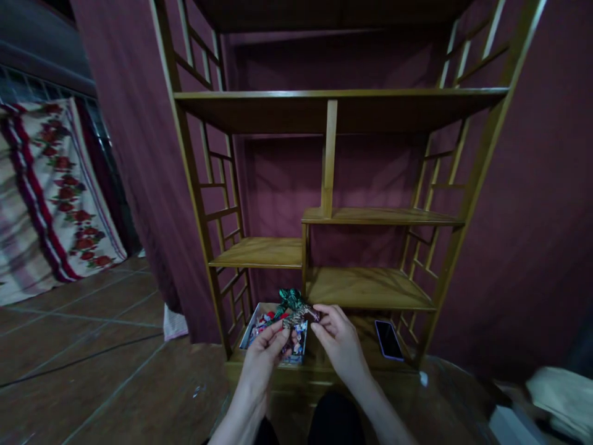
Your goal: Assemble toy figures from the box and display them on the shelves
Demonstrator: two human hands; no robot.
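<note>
Both of my hands hold a small toy figure (pixel 291 300) with a dark green part at the top and patterned brownish limbs below. My left hand (pixel 267 347) pinches its lower left end between thumb and fingers. On the other side, my right hand (pixel 337 337) grips the dark brownish end with thumb and fingertips. The exact kind of figure is too small to make out. Behind and below my left hand is a white-edged box (pixel 250 326) filled with small colourful pieces in red, blue and white. My left fingers partly hide its contents.
A wooden shelf unit (pixel 343 94) with lattice sides rises in front of me. A phone (pixel 389 340) lies on its bottom board at the right. A purple curtain (pixel 134 136) hangs at the left, and a dark cable (pixel 83 361) runs over the tiled floor.
</note>
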